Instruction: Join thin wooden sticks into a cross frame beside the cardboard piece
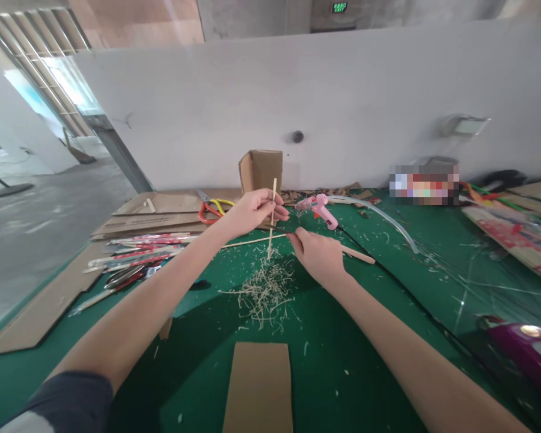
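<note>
My left hand pinches a thin pale wooden stick, which stands nearly upright over the green table. Closed around a tool with a wooden handle is my right hand; the tool's thin dark blade crosses the stick just below my left fingers. Beneath both hands lies a heap of fine wood shavings. Another thin stick lies on the table behind the heap. A flat cardboard piece rests at the near edge, in front of the shavings.
Behind my hands are a pink glue gun, scissors and a folded cardboard piece. Packaged sticks and cardboard strips lie left. A black cable runs right, near a purple object.
</note>
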`<state>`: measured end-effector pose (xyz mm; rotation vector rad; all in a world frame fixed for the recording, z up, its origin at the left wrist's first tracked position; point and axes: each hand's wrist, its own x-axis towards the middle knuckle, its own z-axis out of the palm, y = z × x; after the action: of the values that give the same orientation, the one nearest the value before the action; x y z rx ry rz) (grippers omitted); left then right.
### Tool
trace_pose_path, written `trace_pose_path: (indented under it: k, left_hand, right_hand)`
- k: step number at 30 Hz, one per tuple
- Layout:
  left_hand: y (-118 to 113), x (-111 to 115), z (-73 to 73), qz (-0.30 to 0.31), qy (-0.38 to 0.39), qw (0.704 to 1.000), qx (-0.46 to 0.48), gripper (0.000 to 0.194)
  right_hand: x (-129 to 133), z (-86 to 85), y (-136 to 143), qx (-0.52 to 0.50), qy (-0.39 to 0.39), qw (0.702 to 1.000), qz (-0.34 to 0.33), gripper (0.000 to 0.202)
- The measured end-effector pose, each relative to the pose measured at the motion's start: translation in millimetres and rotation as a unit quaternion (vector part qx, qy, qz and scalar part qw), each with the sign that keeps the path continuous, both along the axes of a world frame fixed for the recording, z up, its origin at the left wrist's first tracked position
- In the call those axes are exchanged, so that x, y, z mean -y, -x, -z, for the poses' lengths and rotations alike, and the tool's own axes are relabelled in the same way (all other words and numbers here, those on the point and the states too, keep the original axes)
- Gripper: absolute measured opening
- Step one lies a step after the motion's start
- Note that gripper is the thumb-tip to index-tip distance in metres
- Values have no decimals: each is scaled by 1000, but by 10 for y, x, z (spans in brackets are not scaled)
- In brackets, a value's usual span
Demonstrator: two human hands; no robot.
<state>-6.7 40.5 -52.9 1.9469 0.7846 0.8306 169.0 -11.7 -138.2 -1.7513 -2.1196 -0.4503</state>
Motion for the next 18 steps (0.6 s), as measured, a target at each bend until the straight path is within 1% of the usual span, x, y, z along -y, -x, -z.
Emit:
trace_pose_path:
  k: [2, 4, 5, 7, 10, 12, 15, 16, 18]
  left_hand:
    - [1, 8, -10, -2, -2, 1000, -6, 16]
    - [5, 11, -18, -7, -2, 1000, -10, 17]
    - [6, 10, -19, -10, -1, 1000, -10, 16]
    - [4, 6, -12, -13, 2, 1000, -8, 16]
    - [-5, -5, 14, -5, -5, 1000, 2, 16]
    - [-9, -14, 32, 0, -10, 1000, 7, 17]
    - [-6, -25, 41, -10, 0, 1000, 5, 16]
    - [-4, -26, 39, -13, 4, 1000, 3, 16]
    - [-1, -23, 30, -13, 10, 1000, 3, 17]
  right_hand:
    - [0, 6, 1, 23, 26, 999, -3, 52]
    - [8, 11, 0, 52, 58, 997, -19, 51]
    - [14, 7, -1, 58, 62, 996, -26, 51]
    - [23, -13, 2, 43, 38, 998, -22, 52]
    - [31, -46, 8, 10, -4, 1000, 2, 54]
    - [37, -44, 11, 17, 10, 1000, 3, 53]
    - [50, -21, 15, 53, 59, 996, -26, 50]
    - [53, -19, 18, 57, 63, 996, -33, 49]
    - [50, -30, 27, 44, 42, 998, -29, 49]
